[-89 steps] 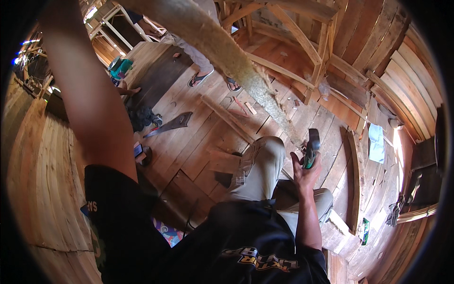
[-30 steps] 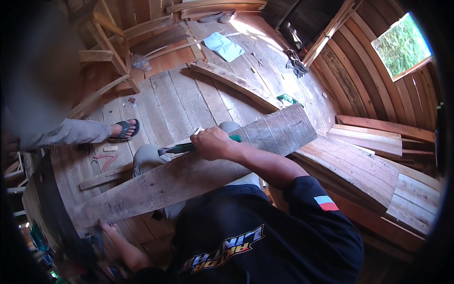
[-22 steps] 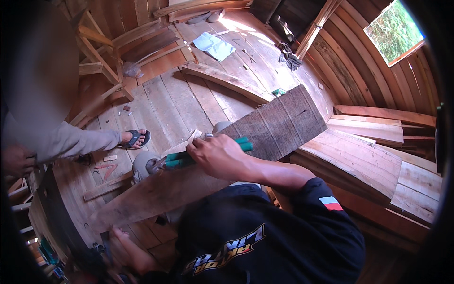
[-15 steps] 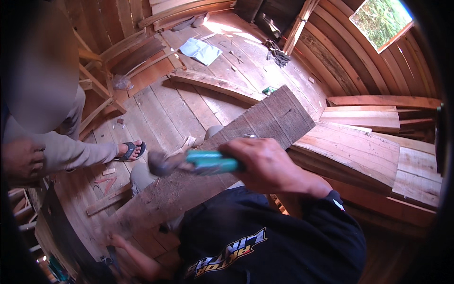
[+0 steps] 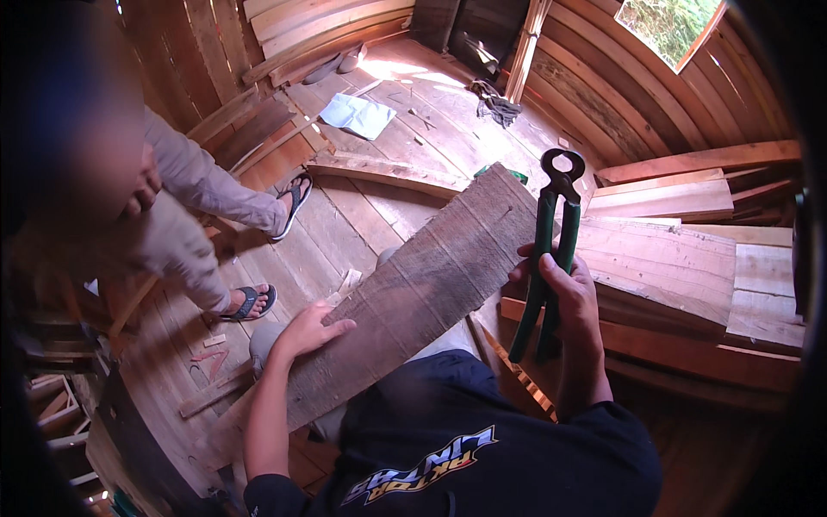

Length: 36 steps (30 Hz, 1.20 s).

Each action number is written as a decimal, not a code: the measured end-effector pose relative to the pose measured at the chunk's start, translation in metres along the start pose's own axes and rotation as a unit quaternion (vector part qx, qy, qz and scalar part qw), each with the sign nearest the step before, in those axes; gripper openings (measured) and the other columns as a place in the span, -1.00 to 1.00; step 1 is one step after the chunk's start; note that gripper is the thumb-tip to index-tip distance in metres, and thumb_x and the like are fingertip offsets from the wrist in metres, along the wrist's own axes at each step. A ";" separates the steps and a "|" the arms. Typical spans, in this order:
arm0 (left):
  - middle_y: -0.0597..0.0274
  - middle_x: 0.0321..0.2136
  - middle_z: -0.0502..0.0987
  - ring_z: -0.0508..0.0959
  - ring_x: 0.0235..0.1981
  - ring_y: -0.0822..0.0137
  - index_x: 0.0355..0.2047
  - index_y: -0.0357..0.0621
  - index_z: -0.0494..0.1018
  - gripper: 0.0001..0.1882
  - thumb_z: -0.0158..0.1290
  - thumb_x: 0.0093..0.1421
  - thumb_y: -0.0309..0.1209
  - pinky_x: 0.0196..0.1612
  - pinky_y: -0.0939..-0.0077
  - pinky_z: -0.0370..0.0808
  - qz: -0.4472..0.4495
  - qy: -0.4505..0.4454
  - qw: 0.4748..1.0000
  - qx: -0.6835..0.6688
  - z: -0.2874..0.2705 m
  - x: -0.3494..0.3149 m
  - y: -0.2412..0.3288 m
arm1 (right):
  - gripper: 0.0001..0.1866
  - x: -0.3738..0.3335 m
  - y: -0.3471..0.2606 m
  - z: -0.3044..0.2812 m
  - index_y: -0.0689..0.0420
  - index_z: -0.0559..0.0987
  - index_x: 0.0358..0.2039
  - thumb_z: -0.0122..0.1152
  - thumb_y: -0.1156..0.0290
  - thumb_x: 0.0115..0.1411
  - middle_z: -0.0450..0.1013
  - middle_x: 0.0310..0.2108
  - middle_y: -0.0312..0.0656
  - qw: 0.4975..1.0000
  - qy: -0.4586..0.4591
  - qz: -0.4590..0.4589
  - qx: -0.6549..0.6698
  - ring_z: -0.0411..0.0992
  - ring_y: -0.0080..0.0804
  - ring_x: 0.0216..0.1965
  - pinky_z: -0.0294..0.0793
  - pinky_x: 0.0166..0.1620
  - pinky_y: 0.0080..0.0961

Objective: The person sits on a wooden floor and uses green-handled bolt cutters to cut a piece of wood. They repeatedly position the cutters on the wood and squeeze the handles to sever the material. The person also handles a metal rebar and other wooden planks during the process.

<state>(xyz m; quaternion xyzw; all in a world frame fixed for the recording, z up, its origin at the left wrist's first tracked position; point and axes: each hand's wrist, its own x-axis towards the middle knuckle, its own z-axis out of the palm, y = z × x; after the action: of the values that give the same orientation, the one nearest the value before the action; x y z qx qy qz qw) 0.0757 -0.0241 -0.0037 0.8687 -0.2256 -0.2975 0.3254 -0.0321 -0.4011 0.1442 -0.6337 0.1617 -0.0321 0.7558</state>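
Note:
A long weathered grey plank (image 5: pixel 405 293) lies slanted across my lap. My left hand (image 5: pixel 310 329) rests flat on its left edge, fingers spread on the wood. My right hand (image 5: pixel 560 289) grips the green handles of a pair of black-jawed pincers (image 5: pixel 551 233), held upright to the right of the plank's far end. The pincer jaws point up and hold nothing.
Another person in a grey sleeve and flip-flops (image 5: pixel 250 302) crouches at the left. Stacked planks (image 5: pixel 689 250) lie at the right. A curved plank (image 5: pixel 388 172), a light blue sheet (image 5: pixel 357 114) and a dark rag (image 5: pixel 495 105) lie on the wooden floor.
My right hand has lifted the pincers off the plank and turned them upright at the right. My left hand has come up onto the plank's edge. The view has tilted.

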 end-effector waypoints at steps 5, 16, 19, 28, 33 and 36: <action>0.25 -0.26 0.59 0.47 -0.22 0.45 -0.06 -0.30 0.53 -0.39 0.06 0.25 0.09 -0.09 0.44 0.41 -0.036 -0.059 0.983 -0.171 -0.006 0.003 -0.002 | -0.60 -0.001 0.009 -0.022 0.29 0.49 -0.05 0.09 0.21 0.28 0.57 -0.38 -0.19 1.000 -0.016 -0.014 -0.017 0.42 -0.59 -0.31 0.31 -0.17 -0.59; 0.03 -0.64 0.27 0.31 -0.59 0.06 -0.60 -0.37 0.38 -0.43 0.22 0.11 -0.01 -0.47 0.23 0.28 0.046 0.305 0.946 0.098 -0.042 -0.049 0.035 | -0.53 0.018 0.018 -0.021 0.31 0.47 0.02 0.21 0.20 0.25 0.58 -0.26 -0.04 0.982 -0.155 0.097 -0.042 0.56 -0.45 -0.38 0.55 -0.34 -0.54; 0.04 -0.65 0.24 0.30 -0.61 0.05 -0.64 -0.36 0.32 -0.39 0.25 0.06 0.01 -0.51 0.22 0.26 0.041 0.336 0.930 0.141 -0.031 -0.058 0.039 | -0.45 0.041 0.048 -0.029 0.36 0.39 0.09 0.20 0.18 0.25 0.57 -0.19 0.09 0.963 -0.219 0.158 -0.021 0.60 -0.32 -0.31 0.61 -0.25 -0.45; 0.07 -0.64 0.18 0.24 -0.61 0.09 -0.68 -0.32 0.21 -0.34 0.26 0.02 0.03 -0.52 0.20 0.21 0.041 0.406 0.888 0.212 -0.030 -0.078 0.049 | -0.38 0.064 0.038 -0.051 0.32 0.40 0.09 0.25 0.07 0.21 0.56 -0.16 0.11 0.950 -0.262 0.165 -0.037 0.57 -0.26 -0.21 0.57 -0.16 -0.38; 0.06 -0.63 0.24 0.32 -0.59 0.01 -0.68 -0.29 0.27 -0.40 0.28 0.00 0.00 -0.50 0.17 0.28 0.042 0.396 0.893 0.207 -0.027 -0.084 0.040 | -0.47 0.090 0.026 -0.059 0.32 0.40 0.09 0.22 0.19 0.26 0.58 -0.18 0.05 0.941 -0.289 0.152 -0.088 0.57 -0.37 -0.27 0.54 -0.23 -0.49; 0.07 -0.62 0.25 0.34 -0.58 0.01 -0.68 -0.29 0.29 -0.40 0.28 -0.01 0.00 -0.49 0.16 0.29 0.034 0.395 0.892 0.218 -0.023 -0.087 0.036 | -0.54 0.098 0.017 -0.057 0.29 0.46 0.07 0.17 0.22 0.28 0.59 -0.23 -0.06 0.929 -0.305 0.160 -0.135 0.55 -0.41 -0.33 0.53 -0.26 -0.47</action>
<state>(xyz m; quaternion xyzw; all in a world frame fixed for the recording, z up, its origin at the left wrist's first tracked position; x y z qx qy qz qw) 0.0211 0.0118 0.0674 0.9555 -0.1670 0.1379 0.2004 0.0412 -0.4768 0.0996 -0.6746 0.0250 0.3061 0.6712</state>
